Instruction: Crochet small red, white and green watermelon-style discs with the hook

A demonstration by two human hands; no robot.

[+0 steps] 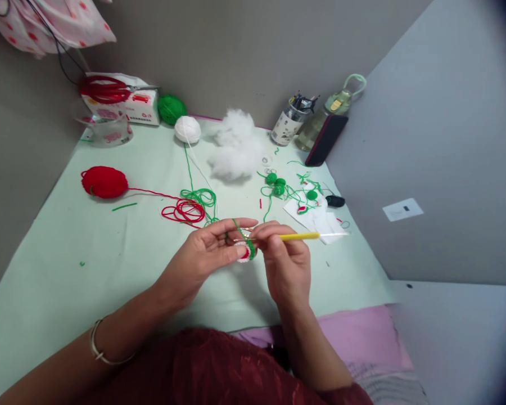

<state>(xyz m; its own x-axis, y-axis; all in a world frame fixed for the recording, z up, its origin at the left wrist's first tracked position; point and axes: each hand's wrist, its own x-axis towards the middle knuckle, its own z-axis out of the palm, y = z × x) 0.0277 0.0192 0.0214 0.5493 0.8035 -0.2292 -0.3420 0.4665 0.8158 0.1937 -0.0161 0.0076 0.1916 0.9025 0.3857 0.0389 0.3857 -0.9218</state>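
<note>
My left hand [213,247] pinches a small round crochet piece [244,252], red in the middle with a white ring and a green edge. Green yarn runs up from the piece over my left fingers. Between the fingertips of my right hand [287,264] is a crochet hook [299,236] with a yellow handle, its thin metal tip pointing left at the green edge. Both hands are close together above the table. Loose loops of red yarn [183,211] and green yarn [202,197] lie just beyond my left hand.
A red yarn ball [104,182] lies at left; a green ball [171,109] and white ball [188,130] sit behind. White stuffing [236,146] is at the back centre. Small green balls [279,185], paper [316,214], a pen cup [289,125], a phone [326,140] and a bottle stand right.
</note>
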